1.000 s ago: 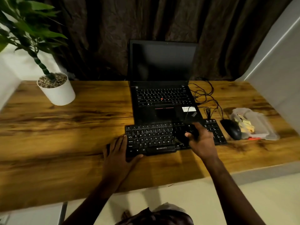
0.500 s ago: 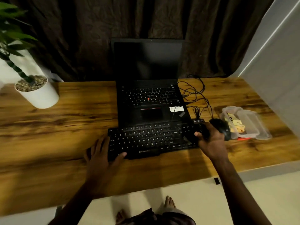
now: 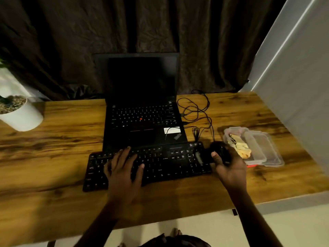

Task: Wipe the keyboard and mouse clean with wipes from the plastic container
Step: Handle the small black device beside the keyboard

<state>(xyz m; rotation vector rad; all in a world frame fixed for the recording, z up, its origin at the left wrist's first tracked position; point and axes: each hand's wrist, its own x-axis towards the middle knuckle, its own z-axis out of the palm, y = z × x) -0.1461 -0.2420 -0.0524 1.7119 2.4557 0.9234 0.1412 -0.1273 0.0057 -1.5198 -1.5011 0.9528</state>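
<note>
Though in the right hand [image 3: 231, 168], mouse [image 3: 220, 151] dark, outline unclear.

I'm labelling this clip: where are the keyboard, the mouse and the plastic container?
keyboard [image 3: 170, 163], head view, middle keys.
mouse [image 3: 220, 150], head view, dark top.
plastic container [image 3: 235, 129], head view, far rim.

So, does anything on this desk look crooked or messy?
Yes. The keyboard lies skewed, its right end angled back toward the front edge of the laptop. The black cables right of the laptop sit in a loose tangle. Nothing looks spilled or broken.
</note>
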